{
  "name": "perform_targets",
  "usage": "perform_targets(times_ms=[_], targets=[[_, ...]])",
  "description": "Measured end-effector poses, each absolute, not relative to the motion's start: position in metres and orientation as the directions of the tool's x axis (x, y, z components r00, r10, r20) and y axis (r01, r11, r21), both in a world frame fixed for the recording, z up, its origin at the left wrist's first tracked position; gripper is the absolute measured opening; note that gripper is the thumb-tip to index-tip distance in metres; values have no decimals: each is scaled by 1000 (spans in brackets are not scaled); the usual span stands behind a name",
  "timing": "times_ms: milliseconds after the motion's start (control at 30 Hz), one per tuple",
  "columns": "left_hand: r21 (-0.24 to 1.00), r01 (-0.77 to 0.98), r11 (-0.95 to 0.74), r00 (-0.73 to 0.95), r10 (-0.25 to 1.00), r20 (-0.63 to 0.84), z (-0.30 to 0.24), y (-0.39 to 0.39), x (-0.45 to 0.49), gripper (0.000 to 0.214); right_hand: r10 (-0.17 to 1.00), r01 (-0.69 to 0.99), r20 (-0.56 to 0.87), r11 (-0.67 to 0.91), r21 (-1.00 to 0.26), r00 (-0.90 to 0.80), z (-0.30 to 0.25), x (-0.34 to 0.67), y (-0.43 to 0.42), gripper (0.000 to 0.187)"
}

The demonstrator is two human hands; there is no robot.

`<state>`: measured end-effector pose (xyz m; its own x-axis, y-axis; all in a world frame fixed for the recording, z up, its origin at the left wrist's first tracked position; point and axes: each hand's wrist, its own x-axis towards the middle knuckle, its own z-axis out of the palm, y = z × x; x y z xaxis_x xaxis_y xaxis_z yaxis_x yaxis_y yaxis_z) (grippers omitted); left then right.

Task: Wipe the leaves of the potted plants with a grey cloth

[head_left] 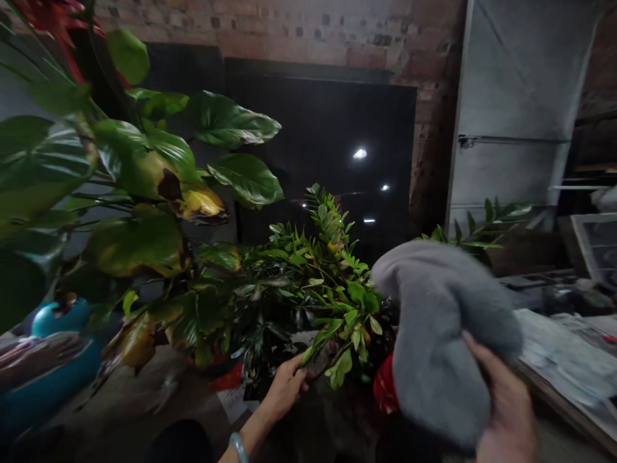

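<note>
My left hand (284,389), with a pale bangle (238,447) on its wrist, pinches a stem of the green leafy plant (332,331) low in the middle. In my right hand (508,399) is a grey cloth (438,341), thick and soft, hanging in folds. It is a little blurred and covers part of the plant's right side. My right thumb lies over the cloth, while the other fingers are hidden behind it. Just left of the cloth shows something shiny and red (385,386).
A tall plant with large, partly yellowed leaves (139,247) fills the left side. Below it stands a turquoise container (53,379). Dark glossy panels (328,148) lean against the brick wall (313,26). At right, a table (573,411) holds white sheets (569,357).
</note>
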<state>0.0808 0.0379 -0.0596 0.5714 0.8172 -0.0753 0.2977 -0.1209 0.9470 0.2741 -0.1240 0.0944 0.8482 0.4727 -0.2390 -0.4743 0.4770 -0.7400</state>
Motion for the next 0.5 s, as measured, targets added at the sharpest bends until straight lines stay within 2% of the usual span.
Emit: perform_targets(times_ms=[33,67,100,167,233,300,400,500], targets=[[944,307,-117,566,821,-82,-59,38,81,46,420,-441,-225,539,-717,879,104,285,-112,29],[942,314,-118,562,823,-84,-59,38,81,45,423,-447,-224,557,-700,878,110,291,-98,29],[940,318,-123,563,822,-83,-58,38,82,44,475,-491,-236,531,-691,847,111,291,-83,29],[939,315,-134,565,822,-72,-56,38,83,43,622,-614,-294,393,-684,726,98,274,-57,29],[952,266,-152,573,819,-29,-52,37,82,43,742,-697,-363,191,-691,564,69,241,-49,29],[971,175,-161,602,798,23,-47,34,81,41,780,-707,-416,47,-706,467,35,208,-60,27],[986,119,-120,640,768,17,-42,29,79,41,839,-550,-382,-122,-826,388,5,185,-100,33],[982,166,-90,599,800,-28,-43,25,80,40,844,-476,-345,-125,-870,410,21,204,-129,44]])
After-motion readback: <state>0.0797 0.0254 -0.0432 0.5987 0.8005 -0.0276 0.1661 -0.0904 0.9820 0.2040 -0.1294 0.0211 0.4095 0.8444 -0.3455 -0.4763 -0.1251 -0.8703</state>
